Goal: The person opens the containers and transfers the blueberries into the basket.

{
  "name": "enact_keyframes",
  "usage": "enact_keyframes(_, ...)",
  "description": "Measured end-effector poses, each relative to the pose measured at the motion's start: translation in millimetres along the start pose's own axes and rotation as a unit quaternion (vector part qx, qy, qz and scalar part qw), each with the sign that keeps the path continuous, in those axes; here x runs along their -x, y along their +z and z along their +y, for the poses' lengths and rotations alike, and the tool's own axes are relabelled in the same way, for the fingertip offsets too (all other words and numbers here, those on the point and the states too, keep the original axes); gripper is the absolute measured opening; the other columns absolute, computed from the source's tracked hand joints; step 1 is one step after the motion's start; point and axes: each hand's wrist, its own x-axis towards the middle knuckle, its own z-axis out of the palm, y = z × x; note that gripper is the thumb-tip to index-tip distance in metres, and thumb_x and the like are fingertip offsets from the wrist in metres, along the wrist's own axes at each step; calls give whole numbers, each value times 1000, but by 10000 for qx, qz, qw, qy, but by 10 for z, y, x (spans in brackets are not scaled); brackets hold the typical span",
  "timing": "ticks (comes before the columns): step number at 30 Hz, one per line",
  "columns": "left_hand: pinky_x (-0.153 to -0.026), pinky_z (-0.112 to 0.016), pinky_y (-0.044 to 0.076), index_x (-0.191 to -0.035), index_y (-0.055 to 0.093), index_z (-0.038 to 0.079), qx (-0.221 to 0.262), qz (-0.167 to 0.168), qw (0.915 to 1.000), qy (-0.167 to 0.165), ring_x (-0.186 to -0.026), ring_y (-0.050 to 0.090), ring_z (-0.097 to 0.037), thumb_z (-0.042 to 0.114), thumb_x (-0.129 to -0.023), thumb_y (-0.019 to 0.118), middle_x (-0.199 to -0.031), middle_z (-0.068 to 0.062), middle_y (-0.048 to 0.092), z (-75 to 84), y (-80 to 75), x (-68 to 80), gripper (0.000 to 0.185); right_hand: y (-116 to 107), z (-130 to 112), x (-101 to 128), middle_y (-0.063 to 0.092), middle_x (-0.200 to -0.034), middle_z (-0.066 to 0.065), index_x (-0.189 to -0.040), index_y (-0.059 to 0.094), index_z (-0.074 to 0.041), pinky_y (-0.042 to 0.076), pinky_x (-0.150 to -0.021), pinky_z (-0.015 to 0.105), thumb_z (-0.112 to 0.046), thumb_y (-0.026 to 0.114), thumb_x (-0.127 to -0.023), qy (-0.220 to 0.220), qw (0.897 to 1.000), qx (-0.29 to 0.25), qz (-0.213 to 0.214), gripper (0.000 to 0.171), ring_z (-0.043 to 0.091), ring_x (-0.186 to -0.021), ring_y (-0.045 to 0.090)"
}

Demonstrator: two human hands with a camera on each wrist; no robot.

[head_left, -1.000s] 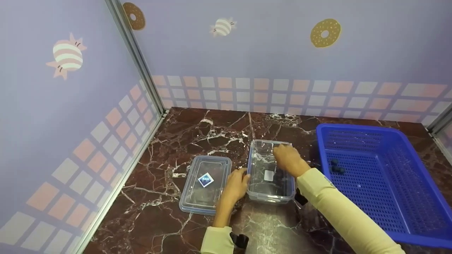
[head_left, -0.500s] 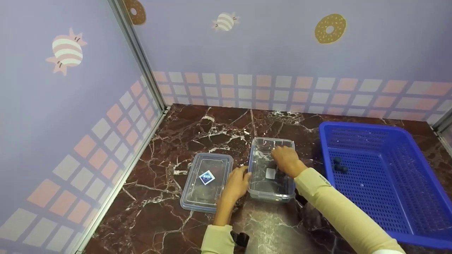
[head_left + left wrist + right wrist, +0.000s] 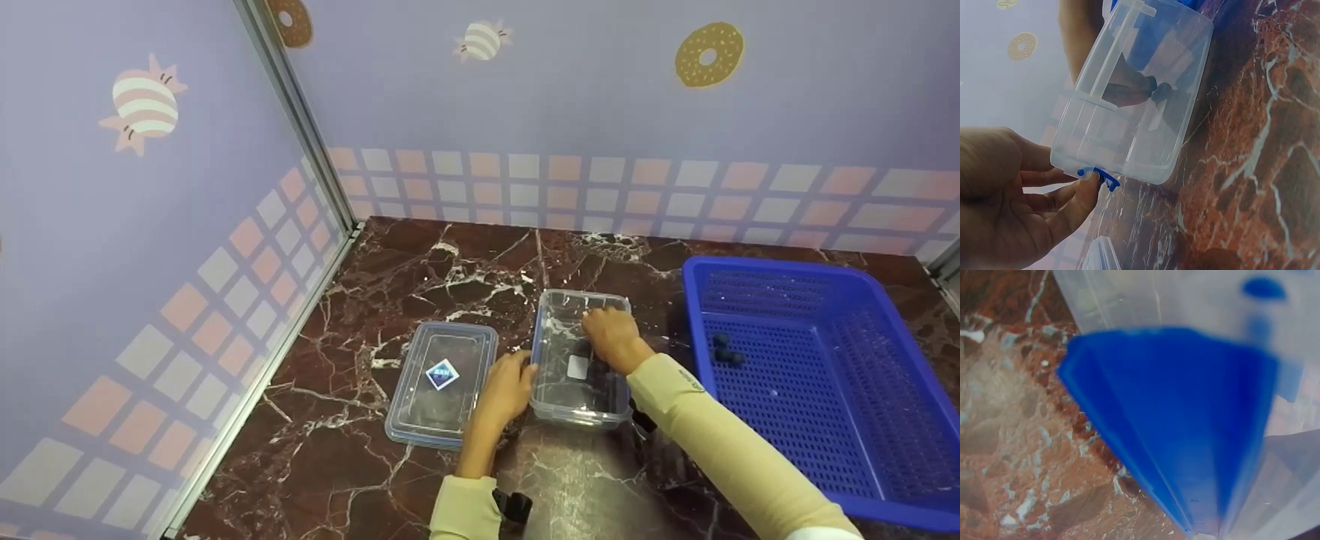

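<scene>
A clear plastic food container (image 3: 556, 401) with blue side latches stands on the dark marble table. My left hand (image 3: 510, 381) holds its left side; in the left wrist view the thumb presses on a blue latch (image 3: 1107, 179) with fingers against the wall. Inside the container is my right hand (image 3: 613, 335), fingers curled and pointing down. Through the clear wall, the left wrist view shows a small dark ball (image 3: 1152, 84) at its fingertips. Another blue latch (image 3: 1168, 399) fills much of the right wrist view, hiding that hand.
Left of the container lies a clear rectangular lid (image 3: 420, 409) with a blue rim and a diamond sticker. At the right stands a large blue perforated basket (image 3: 795, 442) with several small dark balls (image 3: 724, 351) in it. Patterned walls close off the back and left.
The head view has shifted slightly, so everything sits a little higher and further right. Both hands keep their places at the container.
</scene>
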Motion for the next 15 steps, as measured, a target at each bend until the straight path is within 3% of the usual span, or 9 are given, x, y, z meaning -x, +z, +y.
enact_keyframes(6,-101,-46,44,-123,58,-5,4,-51,10000,-42,-113,57,-37,13,-97,52,-114,-22,62,29,7,2,33,-42,16,50,69,-80,17,-75,66,2,56,-56,48,4,63,-77,-121,9996,-219,86,5,38,-71,67)
enact_keyframes(10,-102,-46,43,-124,58,-4,-15,-82,9999,-148,-115,56,-37,13,-97,52,-116,-21,62,34,5,9,33,-136,52,66,67,-77,21,-68,62,1,55,-57,50,7,62,-74,-214,9971,-725,45,9,40,-69,66)
enact_keyframes(15,-102,-47,42,-124,59,-2,-65,-76,9997,-222,-116,55,-37,14,-97,51,-116,-20,61,37,1,5,32,-291,117,38,55,-63,10,-54,47,-10,48,-50,43,11,56,-67,-288,9896,-1403,-110,26,26,-58,53)
